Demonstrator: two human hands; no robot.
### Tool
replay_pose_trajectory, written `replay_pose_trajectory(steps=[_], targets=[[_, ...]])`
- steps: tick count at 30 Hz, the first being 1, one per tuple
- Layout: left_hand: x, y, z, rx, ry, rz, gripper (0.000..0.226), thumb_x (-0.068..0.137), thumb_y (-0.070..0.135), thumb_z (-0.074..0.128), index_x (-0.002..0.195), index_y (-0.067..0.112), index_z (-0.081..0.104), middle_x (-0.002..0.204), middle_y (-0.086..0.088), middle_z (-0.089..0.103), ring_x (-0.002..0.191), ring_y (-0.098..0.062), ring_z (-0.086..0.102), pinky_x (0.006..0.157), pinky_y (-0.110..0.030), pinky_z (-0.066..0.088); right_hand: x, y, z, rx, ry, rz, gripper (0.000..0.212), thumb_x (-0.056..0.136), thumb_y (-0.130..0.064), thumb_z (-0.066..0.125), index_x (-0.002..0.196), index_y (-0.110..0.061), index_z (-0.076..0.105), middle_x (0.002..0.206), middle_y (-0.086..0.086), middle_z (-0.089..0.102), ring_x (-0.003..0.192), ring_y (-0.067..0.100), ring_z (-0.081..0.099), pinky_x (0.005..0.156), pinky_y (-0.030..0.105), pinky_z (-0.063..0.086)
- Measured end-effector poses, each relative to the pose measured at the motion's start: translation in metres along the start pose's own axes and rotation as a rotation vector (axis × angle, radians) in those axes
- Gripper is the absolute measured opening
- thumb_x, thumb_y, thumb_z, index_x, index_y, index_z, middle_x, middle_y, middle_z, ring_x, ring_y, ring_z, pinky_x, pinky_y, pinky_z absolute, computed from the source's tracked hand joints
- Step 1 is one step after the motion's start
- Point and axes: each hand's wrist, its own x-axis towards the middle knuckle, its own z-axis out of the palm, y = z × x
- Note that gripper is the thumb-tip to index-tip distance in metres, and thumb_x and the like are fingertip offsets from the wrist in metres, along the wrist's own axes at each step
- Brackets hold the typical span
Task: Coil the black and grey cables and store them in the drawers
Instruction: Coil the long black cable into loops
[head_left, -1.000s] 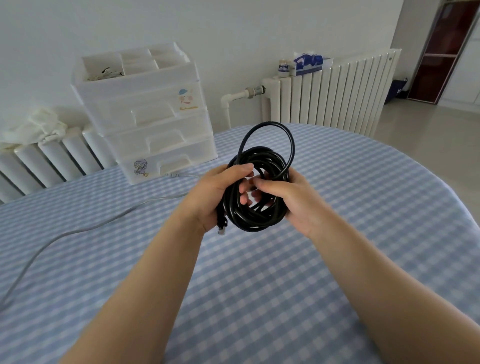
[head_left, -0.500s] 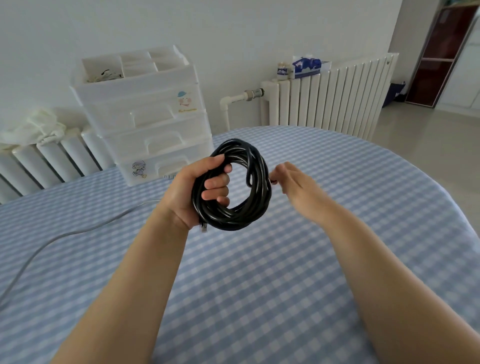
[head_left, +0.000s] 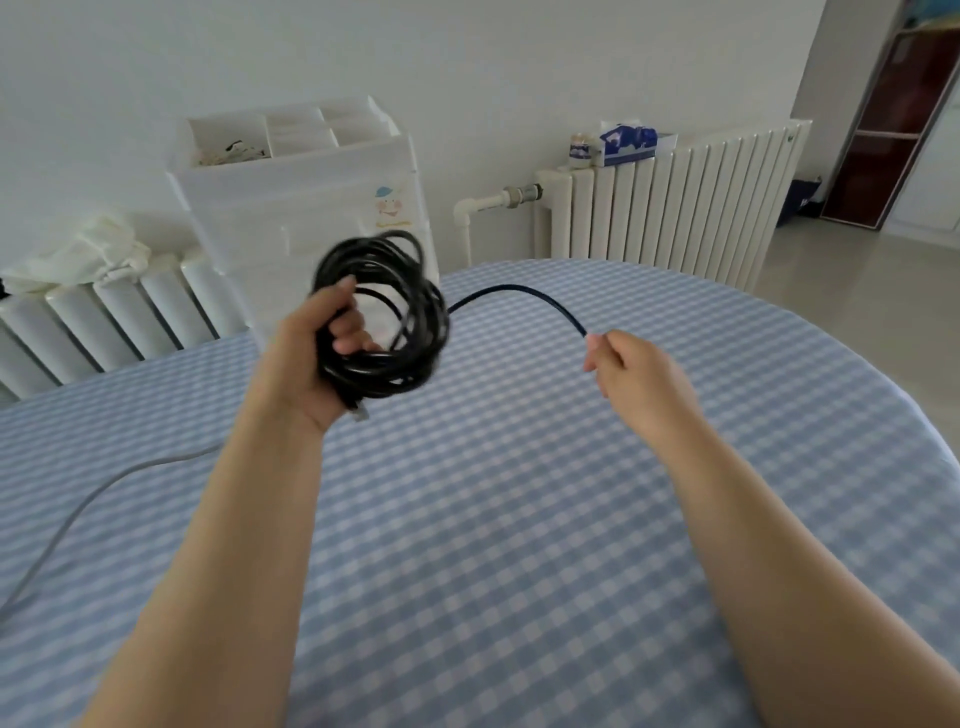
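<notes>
My left hand (head_left: 311, 364) grips the coiled black cable (head_left: 405, 322), holding it up above the table in front of the drawers. A loose end of the black cable arches to the right, where my right hand (head_left: 628, 369) pinches its tip. The grey cable (head_left: 78, 514) lies uncoiled on the checked tablecloth at the left, running off the near left edge. The white plastic drawer unit (head_left: 291, 208) stands at the table's far side, its drawers closed and its open top tray holding small items.
The round table (head_left: 519, 519) has a blue checked cloth; its edge curves at the right. White radiators (head_left: 670, 208) line the wall behind, with a tissue box (head_left: 628, 143) on one and a white cloth (head_left: 88, 254) on the other.
My left hand raised the coil up and left. My right hand moved away to the right, pulling a loose end of the black cable out of the coil.
</notes>
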Motion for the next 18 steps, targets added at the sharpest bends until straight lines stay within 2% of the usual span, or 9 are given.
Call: replay_pose_trajectory(steps=[3,6,8,10,12,15,18], targets=[[0.001,-0.024,0.012,0.055,0.002,-0.089,0.023,0.090,0.021,0.056,0.071,0.017,0.045,0.048,0.008,0.037,0.036,-0.003,0.033,0.045,-0.014,0.034,-0.004,-0.006,0.009,0.095,-0.082,-0.062,0.033,0.100,-0.043,0.036,0.085,-0.030,0.061,0.066,-0.006,0.058,0.061,0.014,0.055,0.058,0.030,0.042],[0.000,-0.032,0.015,0.096,-0.004,-0.130,0.012,0.090,0.016,0.056,0.078,0.015,0.052,0.059,0.004,0.047,0.044,-0.006,0.042,0.049,-0.018,0.039,-0.003,0.003,0.006,0.177,-0.193,-0.055,0.024,0.103,-0.033,0.036,0.102,-0.035,0.060,0.066,-0.006,0.063,0.053,0.010,0.052,0.054,0.030,0.043],[0.000,-0.036,0.018,0.163,0.004,-0.144,0.004,0.084,0.016,0.060,0.081,0.013,0.059,0.073,0.001,0.060,0.060,-0.010,0.055,0.055,-0.022,0.045,-0.002,0.004,0.004,0.190,-0.227,-0.052,0.024,0.103,-0.026,0.036,0.105,-0.032,0.059,0.076,-0.009,0.068,0.053,0.005,0.049,0.056,0.025,0.040],[-0.001,-0.042,0.021,0.228,0.031,-0.155,0.007,0.077,0.017,0.065,0.082,0.013,0.066,0.083,0.000,0.066,0.078,-0.013,0.061,0.064,-0.026,0.050,-0.002,-0.002,0.003,0.248,-0.218,-0.054,0.024,0.103,-0.019,0.036,0.103,-0.025,0.059,0.082,-0.010,0.069,0.059,-0.003,0.053,0.061,0.019,0.039],[-0.004,-0.047,0.024,0.255,0.033,-0.174,0.010,0.083,0.015,0.063,0.092,0.011,0.066,0.083,-0.001,0.064,0.077,-0.015,0.065,0.063,-0.028,0.055,-0.004,-0.009,0.005,0.368,-0.221,-0.055,0.025,0.103,-0.013,0.035,0.102,-0.019,0.059,0.077,-0.006,0.066,0.065,-0.002,0.057,0.065,0.016,0.044],[-0.011,-0.051,0.030,0.231,-0.094,-0.237,0.022,0.086,0.012,0.058,0.108,0.010,0.062,0.092,-0.003,0.071,0.085,-0.024,0.071,0.068,-0.036,0.059,-0.008,-0.012,0.011,0.482,-0.269,-0.041,0.027,0.103,-0.010,0.033,0.104,-0.018,0.059,0.062,-0.008,0.055,0.055,0.004,0.050,0.067,0.027,0.055],[-0.015,-0.052,0.035,0.303,-0.237,-0.227,0.031,0.083,0.009,0.058,0.114,0.011,0.061,0.104,-0.007,0.073,0.097,-0.028,0.070,0.074,-0.037,0.058,-0.009,-0.011,0.008,0.472,-0.292,-0.016,0.028,0.104,-0.014,0.033,0.113,-0.019,0.059,0.059,-0.011,0.053,0.053,0.005,0.046,0.062,0.031,0.051]])
